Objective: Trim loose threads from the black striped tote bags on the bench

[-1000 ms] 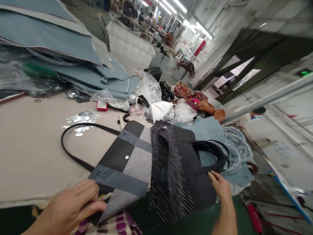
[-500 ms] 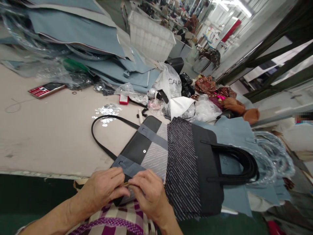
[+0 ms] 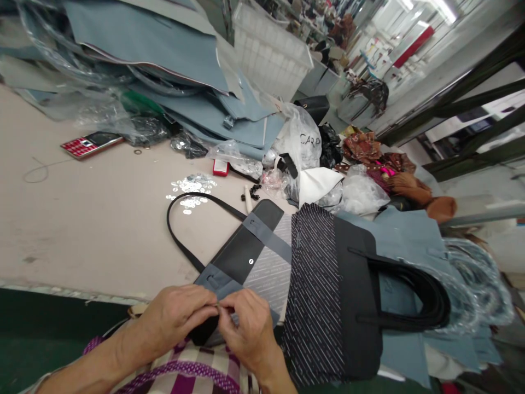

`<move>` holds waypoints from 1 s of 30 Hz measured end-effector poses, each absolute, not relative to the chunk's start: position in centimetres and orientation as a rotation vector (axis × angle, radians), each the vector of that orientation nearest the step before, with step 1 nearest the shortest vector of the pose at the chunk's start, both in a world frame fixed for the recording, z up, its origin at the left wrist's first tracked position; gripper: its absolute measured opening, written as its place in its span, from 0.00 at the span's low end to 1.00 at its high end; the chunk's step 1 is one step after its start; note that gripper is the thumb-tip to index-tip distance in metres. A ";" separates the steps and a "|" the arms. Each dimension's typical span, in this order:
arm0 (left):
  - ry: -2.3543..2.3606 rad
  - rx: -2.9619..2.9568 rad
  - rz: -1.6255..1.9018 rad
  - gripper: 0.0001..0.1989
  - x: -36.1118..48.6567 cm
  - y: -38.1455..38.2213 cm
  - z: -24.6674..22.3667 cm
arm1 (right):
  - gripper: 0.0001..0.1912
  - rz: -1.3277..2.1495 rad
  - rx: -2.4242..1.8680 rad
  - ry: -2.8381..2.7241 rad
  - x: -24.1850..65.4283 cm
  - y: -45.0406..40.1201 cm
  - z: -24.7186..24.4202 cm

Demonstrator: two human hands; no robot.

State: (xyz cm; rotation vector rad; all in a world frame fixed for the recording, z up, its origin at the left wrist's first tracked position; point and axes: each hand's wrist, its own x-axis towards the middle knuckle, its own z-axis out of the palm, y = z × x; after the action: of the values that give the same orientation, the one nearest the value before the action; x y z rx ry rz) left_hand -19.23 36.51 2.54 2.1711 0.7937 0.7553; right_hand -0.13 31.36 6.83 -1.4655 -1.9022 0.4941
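Observation:
My left hand [image 3: 180, 309] and my right hand [image 3: 246, 323] meet over the near edge of a black bag panel [image 3: 235, 249]. Both are closed in a pinch, fingertips almost touching. Something tiny sits between them, too small to name. The panel has a striped grey lining, grey straps and a looped black handle [image 3: 176, 241]. One round silver disc [image 3: 251, 261] lies on its dark part. To the right, a stack of similar black panels [image 3: 356, 295] lies with striped lining and bundled black handles [image 3: 430, 290].
Small silver discs [image 3: 192, 189] are heaped on the table [image 3: 102, 235]. A red phone [image 3: 92, 145] lies at the left. Blue-grey leather sheets [image 3: 156, 49] pile up behind, beside plastic bags [image 3: 305, 137]. A white crate [image 3: 270, 49] stands beyond. Tubing coils [image 3: 484, 284] lie at the right.
The view has shifted slightly, so most things appear farther right. My fingertips have drawn closer together over the panel edge, still pinched.

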 end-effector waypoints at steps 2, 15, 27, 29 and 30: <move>0.794 2.151 0.760 0.10 -19.1 36.9 2.6 | 0.07 0.619 -1.577 -1.712 -0.8 31.7 6.2; 0.963 1.738 0.577 0.13 -20.4 38.0 1.9 | 0.24 1.101 -2.087 -0.796 7.2 36.2 -2.9; 1.131 1.545 0.602 0.14 -24.8 39.0 1.8 | 0.17 0.864 -2.521 -1.335 7.1 38.5 -1.7; 1.155 1.586 0.586 0.15 -25.8 39.0 2.0 | 0.20 0.796 -2.603 -1.413 7.8 39.1 -0.4; 1.178 1.630 0.596 0.15 -26.4 38.9 1.9 | 0.21 0.769 -2.629 -1.448 7.9 39.2 0.3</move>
State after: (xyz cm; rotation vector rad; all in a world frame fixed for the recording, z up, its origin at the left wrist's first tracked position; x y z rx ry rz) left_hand -26.36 38.91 1.90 1.6301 1.1782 0.5962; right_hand 7.89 39.22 0.28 -2.6294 -1.4479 0.7694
